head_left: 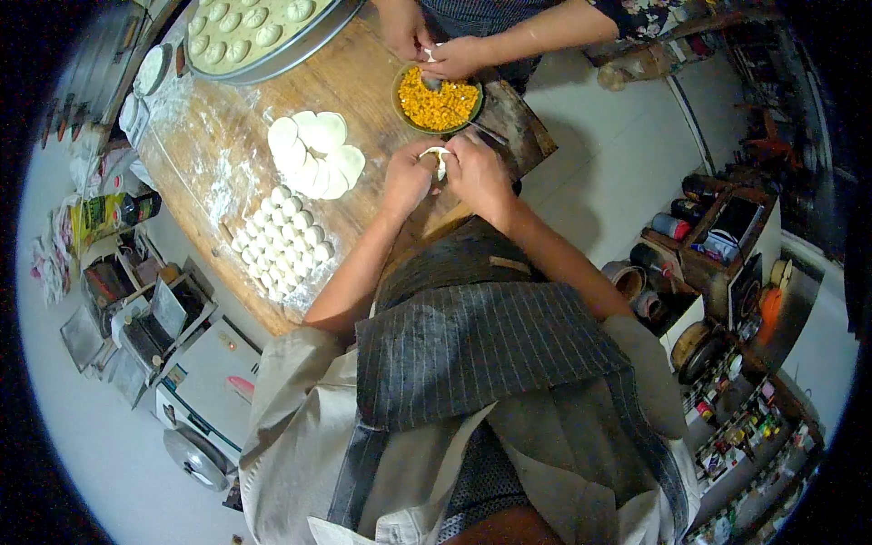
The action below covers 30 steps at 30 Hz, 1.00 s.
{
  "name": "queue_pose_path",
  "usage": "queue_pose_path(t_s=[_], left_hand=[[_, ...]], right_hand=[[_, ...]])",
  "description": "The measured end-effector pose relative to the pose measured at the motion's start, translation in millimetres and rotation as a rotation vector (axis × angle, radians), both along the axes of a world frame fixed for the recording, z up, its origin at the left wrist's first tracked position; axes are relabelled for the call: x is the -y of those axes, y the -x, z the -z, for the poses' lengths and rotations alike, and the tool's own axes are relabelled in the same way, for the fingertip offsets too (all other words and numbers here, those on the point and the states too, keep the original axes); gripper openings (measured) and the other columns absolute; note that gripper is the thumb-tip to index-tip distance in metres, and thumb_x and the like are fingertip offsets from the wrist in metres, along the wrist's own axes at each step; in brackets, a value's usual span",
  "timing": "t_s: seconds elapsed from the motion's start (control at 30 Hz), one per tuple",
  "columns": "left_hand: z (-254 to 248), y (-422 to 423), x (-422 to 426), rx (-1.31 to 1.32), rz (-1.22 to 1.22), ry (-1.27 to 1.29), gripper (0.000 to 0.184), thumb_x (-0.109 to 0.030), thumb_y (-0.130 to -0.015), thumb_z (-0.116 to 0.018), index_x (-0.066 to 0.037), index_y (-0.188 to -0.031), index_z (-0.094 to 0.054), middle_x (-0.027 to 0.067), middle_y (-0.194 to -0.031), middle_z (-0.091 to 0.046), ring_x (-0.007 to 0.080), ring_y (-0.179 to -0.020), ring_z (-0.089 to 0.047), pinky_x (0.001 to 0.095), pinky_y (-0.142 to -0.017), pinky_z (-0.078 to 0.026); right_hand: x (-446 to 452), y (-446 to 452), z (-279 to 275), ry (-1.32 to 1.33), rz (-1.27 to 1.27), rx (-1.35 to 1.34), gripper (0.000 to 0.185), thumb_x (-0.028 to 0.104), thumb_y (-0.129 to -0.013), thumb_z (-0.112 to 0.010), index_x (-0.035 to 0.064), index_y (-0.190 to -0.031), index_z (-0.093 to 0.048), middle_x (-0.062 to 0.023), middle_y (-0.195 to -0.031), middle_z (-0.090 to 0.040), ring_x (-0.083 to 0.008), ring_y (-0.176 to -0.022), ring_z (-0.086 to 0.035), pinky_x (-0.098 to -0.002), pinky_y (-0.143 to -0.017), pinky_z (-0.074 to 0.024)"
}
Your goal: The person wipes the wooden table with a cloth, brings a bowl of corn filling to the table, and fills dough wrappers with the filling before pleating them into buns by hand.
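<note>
Brown wood makes the big table point(241, 118), with a round tray point(272, 74) of folded buns at its far side. Orange filling point(436, 107) sits in a bowl point(396, 102), near another person's hands point(459, 58). Flat dough rounds point(343, 165) lie beside small dough lumps point(283, 241).

Close to the bowl, the left hand point(406, 182) and right hand point(481, 182) hold one dough skin point(442, 159) up off the wood. Both hands' fingers are shut on its edge, one hand each side; I can't tell how tight. Some filling seems to show inside.

Small, even pinches should work best here, with a little turn after each. Filling should stay in the middle, because a wet edge may not stick. Pull too hard and the thin dough could rip.
</note>
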<state>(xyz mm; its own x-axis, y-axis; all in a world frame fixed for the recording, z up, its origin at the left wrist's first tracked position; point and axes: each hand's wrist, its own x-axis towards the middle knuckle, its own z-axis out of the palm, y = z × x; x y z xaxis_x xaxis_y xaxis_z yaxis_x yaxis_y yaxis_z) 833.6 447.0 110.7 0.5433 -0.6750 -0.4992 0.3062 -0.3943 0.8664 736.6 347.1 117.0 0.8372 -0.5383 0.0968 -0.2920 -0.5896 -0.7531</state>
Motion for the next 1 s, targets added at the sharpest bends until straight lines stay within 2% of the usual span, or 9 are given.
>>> queue_pose_path(t_s=[0.17, 0.23, 0.33, 0.4, 0.43, 0.5, 0.57, 0.87, 1.0], left_hand=[[-10, -4, 0, 0.029, 0.067, -0.027, 0.034, -0.022, -0.090, -0.045, 0.001, -0.109, -0.060, 0.0079, -0.078, -0.062, 0.0139, -0.058, -0.057, 0.0256, -0.046, -0.048], [-16, -12, -2, 0.012, 0.070, 0.008, 0.038, -0.029, -0.092, -0.043, 0.000, -0.110, -0.060, 0.0091, -0.081, -0.062, 0.0151, -0.059, -0.058, 0.0258, -0.045, -0.048], [-23, -23, -2, -0.266, 0.153, -0.034, 0.051, -0.042, -0.097, -0.035, 0.001, -0.114, -0.057, 0.0135, -0.097, -0.063, 0.0202, -0.078, -0.064, 0.0302, -0.057, -0.055], [-22, -13, 1, -0.701, -0.221, 0.328, 0.054, -0.043, -0.099, -0.031, 0.002, -0.117, -0.053, 0.0159, -0.111, -0.060, 0.0246, -0.097, -0.063, 0.0365, -0.076, -0.056], [-17, -14, -1, -0.863, -0.195, 0.464, 0.050, -0.037, -0.100, -0.030, 0.004, -0.120, -0.049, 0.0162, -0.114, -0.059, 0.0262, -0.104, -0.061, 0.0414, -0.088, -0.053], [-15, -8, 1, -0.810, -0.222, 0.418, 0.048, -0.036, -0.100, -0.032, 0.003, -0.119, -0.050, 0.0155, -0.112, -0.060, 0.0254, -0.101, -0.062, 0.0401, -0.085, -0.054], [-10, -5, 2, -0.756, -0.254, 0.374, 0.046, -0.035, -0.100, -0.034, 0.003, -0.118, -0.052, 0.0147, -0.110, -0.061, 0.0246, -0.098, -0.062, 0.0388, -0.082, -0.055], [-10, -5, 4, -0.749, -0.178, 0.270, 0.044, -0.039, -0.099, -0.039, 0.000, -0.113, -0.055, 0.0117, -0.099, -0.065, 0.0204, -0.084, -0.066, 0.0325, -0.067, -0.058], [8, -18, -1, -0.673, 0.020, 0.185, 0.050, -0.043, -0.098, -0.037, 0.000, -0.117, -0.054, 0.0126, -0.098, -0.065, 0.0216, -0.078, -0.066, 0.0312, -0.063, -0.058]], right_hand=[[5, -3, 3, -0.024, 0.030, 0.016, 0.009, 0.008, -0.082, -0.060, -0.0005, -0.086, -0.058, -0.0188, -0.081, -0.061, -0.0389, -0.078, -0.059, -0.0436, -0.067, -0.0475], [14, -2, 2, -0.105, -0.066, 0.058, 0.010, 0.007, -0.081, -0.062, -0.0013, -0.087, -0.060, -0.0168, -0.078, -0.063, -0.0313, -0.073, -0.063, -0.0383, -0.066, -0.0494], [19, -1, -8, -0.291, 0.025, 0.031, 0.011, 0.007, -0.081, -0.064, -0.0024, -0.086, -0.061, -0.0142, -0.075, -0.064, -0.0213, -0.068, -0.063, -0.0324, -0.063, -0.0500], [22, -2, -12, -0.331, 0.046, 0.007, 0.012, 0.008, -0.082, -0.064, -0.0030, -0.086, -0.062, -0.0110, -0.074, -0.064, -0.0149, -0.066, -0.061, -0.0295, -0.060, -0.0494], [23, -2, -14, -0.324, 0.027, 0.003, 0.012, 0.008, -0.082, -0.064, -0.0027, -0.087, -0.063, -0.0110, -0.074, -0.064, -0.0149, -0.066, -0.062, -0.0298, -0.060, -0.0497], [24, 0, -18, -0.316, 0.014, -0.004, 0.013, 0.008, -0.081, -0.064, -0.0025, -0.088, -0.063, -0.0109, -0.075, -0.065, -0.0149, -0.066, -0.062, -0.0300, -0.060, -0.0500], [22, -1, -21, -0.410, 0.029, 0.014, 0.013, 0.011, -0.078, -0.064, -0.0011, -0.083, -0.063, -0.0189, -0.078, -0.064, -0.0297, -0.073, -0.065, -0.0392, -0.067, -0.0511], [32, 3, -24, -0.160, -0.136, -0.025, 0.013, 0.010, -0.078, -0.064, -0.0018, -0.082, -0.060, -0.0185, -0.080, -0.065, -0.0307, -0.074, -0.065, -0.0397, -0.069, -0.0515], [26, 2, -19, -0.381, -0.032, -0.083, 0.013, 0.010, -0.079, -0.064, -0.0018, -0.082, -0.060, -0.0184, -0.078, -0.065, -0.0295, -0.074, -0.065, -0.0398, -0.068, -0.0514]])
